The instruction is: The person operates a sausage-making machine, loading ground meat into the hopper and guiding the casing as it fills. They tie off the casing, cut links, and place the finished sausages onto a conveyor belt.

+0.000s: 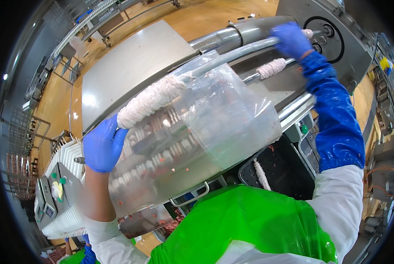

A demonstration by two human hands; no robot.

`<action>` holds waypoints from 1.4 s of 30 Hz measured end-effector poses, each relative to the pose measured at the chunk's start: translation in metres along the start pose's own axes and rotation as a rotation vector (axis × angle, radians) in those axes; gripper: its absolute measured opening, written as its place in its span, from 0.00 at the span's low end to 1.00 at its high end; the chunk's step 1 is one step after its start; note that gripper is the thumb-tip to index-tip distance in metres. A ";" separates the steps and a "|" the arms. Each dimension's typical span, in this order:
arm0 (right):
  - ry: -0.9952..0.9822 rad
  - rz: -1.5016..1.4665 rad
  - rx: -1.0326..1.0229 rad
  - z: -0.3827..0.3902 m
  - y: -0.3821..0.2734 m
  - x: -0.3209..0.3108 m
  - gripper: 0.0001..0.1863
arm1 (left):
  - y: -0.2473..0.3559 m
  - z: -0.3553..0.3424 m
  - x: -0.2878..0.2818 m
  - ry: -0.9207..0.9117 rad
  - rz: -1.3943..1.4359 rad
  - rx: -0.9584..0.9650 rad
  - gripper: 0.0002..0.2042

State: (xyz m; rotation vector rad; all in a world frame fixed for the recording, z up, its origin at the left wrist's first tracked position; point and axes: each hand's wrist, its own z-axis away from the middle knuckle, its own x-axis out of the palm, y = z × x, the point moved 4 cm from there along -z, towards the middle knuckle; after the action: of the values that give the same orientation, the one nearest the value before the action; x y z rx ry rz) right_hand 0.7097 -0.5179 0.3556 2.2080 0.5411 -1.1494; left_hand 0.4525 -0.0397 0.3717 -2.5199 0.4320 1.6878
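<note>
White, wrinkly casing (pixel 153 99) sat bunched on the left part of the tube (pixel 232 55), along the far edge of the machine (pixel 355 66). Going by looks, it was soft, pretty light, wet-slick and easy to tear; the tube seemed stiff and heavier. I'd have cupped the whole bunch with flat fingers, no pinching. Left hand (pixel 101 144) had thumb and fingers closed around its left end; couldn't tell how hard they squeezed. Right hand (pixel 290 40) was a bit blurry, fingers clamped on the tube's right end.

Counts: one big bunch, one smaller bunch (pixel 271 68) on one rod (pixel 250 78) nearer the wearer, one pale bit (pixel 308 33) by the right fist. One clear sheet (pixel 236 119) covered the machine's middle. Below its near edge, one black crate (pixel 289 169) held one pale strand (pixel 261 174).
</note>
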 end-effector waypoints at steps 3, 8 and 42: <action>-0.057 0.184 0.167 0.038 0.076 -0.002 0.13 | -0.004 -0.001 0.005 -0.004 -0.001 0.003 0.16; 0.027 -0.246 -0.082 -0.010 -0.046 -0.036 0.31 | -0.002 -0.002 0.004 0.015 -0.045 0.017 0.17; 0.086 -0.243 -0.410 -0.093 -0.240 -0.056 0.13 | -0.006 0.008 0.001 0.052 -0.070 0.021 0.15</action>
State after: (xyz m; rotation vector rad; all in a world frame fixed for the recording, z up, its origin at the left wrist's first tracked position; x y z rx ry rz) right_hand 0.5926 -0.2823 0.3703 1.8771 1.0079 -0.9582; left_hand 0.4469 -0.0321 0.3673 -2.5372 0.3595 1.5884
